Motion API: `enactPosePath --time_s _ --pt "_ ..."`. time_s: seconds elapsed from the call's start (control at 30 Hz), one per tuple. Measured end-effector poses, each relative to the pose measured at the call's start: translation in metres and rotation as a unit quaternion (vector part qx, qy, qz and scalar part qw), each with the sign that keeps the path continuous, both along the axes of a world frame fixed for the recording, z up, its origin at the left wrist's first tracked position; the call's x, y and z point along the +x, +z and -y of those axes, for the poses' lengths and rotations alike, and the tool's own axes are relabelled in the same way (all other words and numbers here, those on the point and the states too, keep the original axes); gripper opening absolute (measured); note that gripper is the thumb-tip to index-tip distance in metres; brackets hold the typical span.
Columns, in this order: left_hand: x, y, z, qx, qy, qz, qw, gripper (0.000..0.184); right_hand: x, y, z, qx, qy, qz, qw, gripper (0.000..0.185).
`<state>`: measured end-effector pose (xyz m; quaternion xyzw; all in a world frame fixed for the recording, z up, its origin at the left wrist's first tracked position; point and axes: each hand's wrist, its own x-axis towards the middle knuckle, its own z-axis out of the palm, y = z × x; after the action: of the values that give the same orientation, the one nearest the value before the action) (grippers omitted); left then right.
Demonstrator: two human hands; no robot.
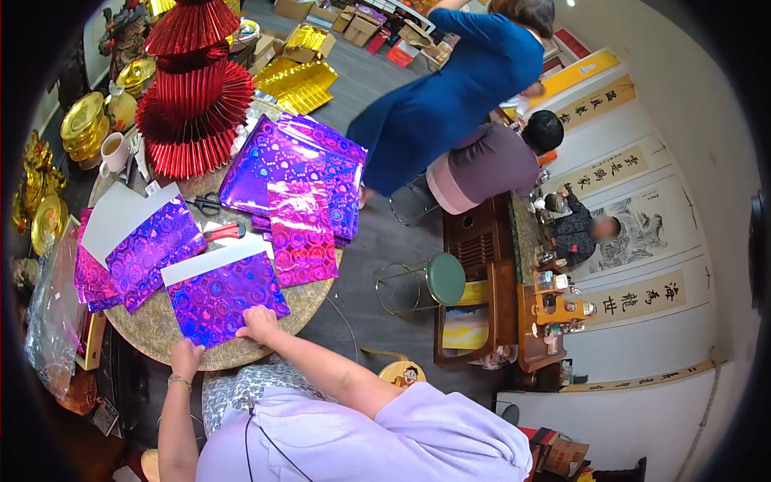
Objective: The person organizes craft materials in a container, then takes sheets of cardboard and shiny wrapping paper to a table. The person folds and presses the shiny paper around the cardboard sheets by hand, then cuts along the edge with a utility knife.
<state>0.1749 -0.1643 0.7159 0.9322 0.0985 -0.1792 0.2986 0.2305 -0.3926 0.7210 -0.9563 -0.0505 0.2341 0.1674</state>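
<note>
A shiny purple holographic foil sheet [221, 297] with a pale strip along its far edge lies at the near side of the round table [313, 301]. My left hand [186, 358] is closed on its near left corner. Farther right along the near edge, my right hand [259, 324] grips the same sheet with curled fingers. Beyond it lie a red utility knife [223, 232] and black-handled scissors [205, 204]. More purple foil sheets [157, 253] overlap at the left, beside a white flap. A stack of purple foil [249, 173] with a pink foil piece [301, 233] on top sits at the right.
A red pleated paper tower [193, 104] and a white mug [115, 151] stand at the table's far side. Gold foil [301, 84] is behind. To the right are a green stool [445, 279], a person in blue [450, 104], and two people at a wooden counter [522, 249].
</note>
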Motion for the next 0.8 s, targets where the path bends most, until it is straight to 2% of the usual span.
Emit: enactPosePath --time_s 0.07,0.2,0.23,0.37,0.53,0.6,0.7,0.73,0.77,0.8 --pt "0.003 -0.005 -0.007 -0.024 0.0 -0.006 1.0 0.024 0.002 -0.02 0.008 0.016 0.011 0.013 1.0 0.035" --pt "0.006 -0.012 -0.012 -0.003 -0.06 -0.006 0.998 0.025 0.001 -0.071 0.024 0.099 0.069 0.018 0.993 0.033" --pt "0.006 -0.009 -0.013 -0.002 -0.06 -0.006 0.998 0.025 0.0 -0.064 0.022 0.099 0.07 0.018 0.992 0.033" --pt "0.015 0.019 -0.008 0.05 -0.037 -0.083 0.995 0.026 0.005 0.013 0.016 -0.071 -0.023 0.007 0.997 0.032" --pt "0.007 -0.015 -0.017 0.077 -0.026 -0.063 0.995 0.024 0.006 0.005 0.037 0.005 0.014 0.03 0.999 0.03" --pt "0.011 -0.041 -0.03 -0.037 -0.025 -0.111 0.993 0.024 0.009 0.002 0.046 0.005 -0.001 0.02 1.0 0.03" --pt "0.016 -0.019 -0.022 0.091 -0.121 -0.068 0.986 0.025 0.018 0.001 0.06 0.024 0.002 -0.013 1.0 0.033" --pt "0.012 -0.008 -0.022 0.075 -0.089 -0.037 0.992 0.025 0.02 0.001 0.065 0.034 0.007 -0.021 0.999 0.035" --pt "0.013 0.002 -0.026 0.067 -0.067 -0.094 0.991 0.032 0.023 0.0 0.073 0.063 -0.062 -0.058 0.994 0.041" --pt "0.007 0.006 -0.028 0.081 -0.059 -0.086 0.991 0.036 0.016 0.0 0.074 0.054 -0.054 -0.046 0.996 0.042"
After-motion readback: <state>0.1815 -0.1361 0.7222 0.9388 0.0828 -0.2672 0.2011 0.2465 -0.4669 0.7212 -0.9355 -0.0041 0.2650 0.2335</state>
